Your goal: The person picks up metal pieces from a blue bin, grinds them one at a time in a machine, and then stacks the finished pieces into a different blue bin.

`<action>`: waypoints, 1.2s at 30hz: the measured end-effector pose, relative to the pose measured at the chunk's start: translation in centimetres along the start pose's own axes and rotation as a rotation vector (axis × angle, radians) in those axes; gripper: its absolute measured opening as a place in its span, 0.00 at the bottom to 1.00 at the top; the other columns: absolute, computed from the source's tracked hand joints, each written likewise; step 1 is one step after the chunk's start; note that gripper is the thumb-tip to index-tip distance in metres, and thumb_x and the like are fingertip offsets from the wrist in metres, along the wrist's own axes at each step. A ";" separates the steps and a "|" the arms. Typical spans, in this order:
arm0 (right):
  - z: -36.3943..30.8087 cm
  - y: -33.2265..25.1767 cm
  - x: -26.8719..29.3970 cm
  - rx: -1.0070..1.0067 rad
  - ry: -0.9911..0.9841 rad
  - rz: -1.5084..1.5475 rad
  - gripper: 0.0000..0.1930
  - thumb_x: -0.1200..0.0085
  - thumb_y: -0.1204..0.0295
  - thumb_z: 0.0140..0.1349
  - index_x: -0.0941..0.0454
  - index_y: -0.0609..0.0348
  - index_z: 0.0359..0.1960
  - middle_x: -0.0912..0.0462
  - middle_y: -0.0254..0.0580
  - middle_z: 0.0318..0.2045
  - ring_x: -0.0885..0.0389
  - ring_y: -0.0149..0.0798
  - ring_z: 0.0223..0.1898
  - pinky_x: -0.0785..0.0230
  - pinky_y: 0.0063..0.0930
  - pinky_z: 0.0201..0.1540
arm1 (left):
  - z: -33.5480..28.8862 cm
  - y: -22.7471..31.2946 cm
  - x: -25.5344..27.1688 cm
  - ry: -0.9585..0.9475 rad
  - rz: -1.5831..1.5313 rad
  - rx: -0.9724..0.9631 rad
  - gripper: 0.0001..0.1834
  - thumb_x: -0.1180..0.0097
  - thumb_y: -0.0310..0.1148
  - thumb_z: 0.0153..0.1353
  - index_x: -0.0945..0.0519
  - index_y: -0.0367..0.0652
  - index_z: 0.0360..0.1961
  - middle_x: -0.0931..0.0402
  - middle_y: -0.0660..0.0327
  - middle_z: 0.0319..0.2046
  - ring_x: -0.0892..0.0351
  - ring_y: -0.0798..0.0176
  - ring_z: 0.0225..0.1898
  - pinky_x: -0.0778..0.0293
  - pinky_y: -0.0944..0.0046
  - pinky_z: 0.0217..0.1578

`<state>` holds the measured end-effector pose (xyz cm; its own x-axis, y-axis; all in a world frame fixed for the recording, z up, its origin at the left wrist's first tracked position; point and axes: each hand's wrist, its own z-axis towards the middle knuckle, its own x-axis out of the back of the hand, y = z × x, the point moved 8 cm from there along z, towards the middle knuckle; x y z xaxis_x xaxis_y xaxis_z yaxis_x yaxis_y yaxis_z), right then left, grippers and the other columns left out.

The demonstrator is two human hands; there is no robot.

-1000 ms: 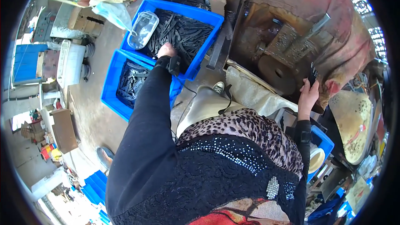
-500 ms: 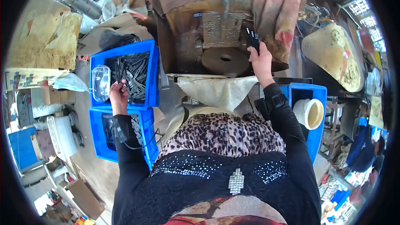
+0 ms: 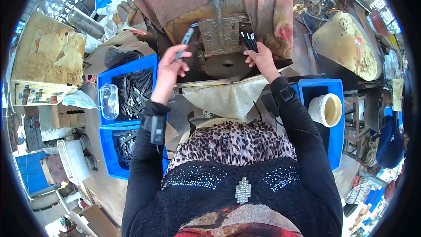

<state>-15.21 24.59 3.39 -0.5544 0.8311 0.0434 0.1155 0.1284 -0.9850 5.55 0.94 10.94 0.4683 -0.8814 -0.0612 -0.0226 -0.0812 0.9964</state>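
My left hand (image 3: 172, 70) is raised at the left side of a grinding bay and grips a slim grey metal strip (image 3: 186, 39), which points up and away. My right hand (image 3: 264, 62) is closed round a bundle of several dark strips (image 3: 249, 41) with bright tips, over the bay's right side. Between the hands lies a round brown grinding wheel (image 3: 214, 67) with a centre hole, flat and apart from both strips. Behind it stands a wet, crusted plate (image 3: 219, 39) with a metal rod (image 3: 215, 0) above.
To the left, a blue bin (image 3: 153, 72) holds many dark metal strips and a clear plastic box (image 3: 109, 101); a second blue bin (image 3: 106, 153) sits nearer. At right, a blue bin (image 3: 337, 136) carries a white bucket (image 3: 316, 110). A pale cloth (image 3: 223, 98) hangs before the wheel.
My left hand has moved from the left bin up and right to the grinding bay, now with a metal strip in it. My right hand keeps its bundle near the wheel.
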 end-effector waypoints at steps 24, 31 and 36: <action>-0.8 2.7 -2.5 -0.333 -0.311 -0.460 0.14 0.51 0.78 0.60 0.31 0.67 0.48 0.20 0.41 0.26 0.22 0.32 0.22 0.30 0.26 0.22 | 1.1 -2.4 -4.1 0.187 0.912 -0.502 0.07 0.51 0.20 0.56 0.22 0.37 0.34 0.24 0.50 0.31 0.22 0.46 0.36 0.26 0.51 0.38; 0.2 1.6 -1.8 0.036 -0.212 -0.616 0.08 0.48 0.73 0.57 0.29 0.64 0.35 0.21 0.41 0.22 0.21 0.38 0.27 0.32 0.33 0.32 | 2.2 -4.4 -4.0 0.038 0.804 -0.297 0.19 0.51 0.23 0.59 0.25 0.35 0.52 0.23 0.46 0.40 0.22 0.43 0.41 0.25 0.52 0.45; 0.2 1.4 -1.6 0.119 -0.135 -0.649 0.09 0.47 0.71 0.57 0.29 0.65 0.33 0.22 0.44 0.21 0.22 0.41 0.28 0.32 0.35 0.36 | 1.6 -3.2 -4.5 0.188 0.923 -0.667 0.23 0.51 0.23 0.60 0.28 0.34 0.58 0.23 0.44 0.48 0.22 0.43 0.47 0.25 0.55 0.48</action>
<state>-14.39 23.34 1.91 -0.5799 0.5297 0.6190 -0.3628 0.5123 -0.7784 2.08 4.44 7.91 0.6421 -0.3896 0.6602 0.0203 0.8696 0.4934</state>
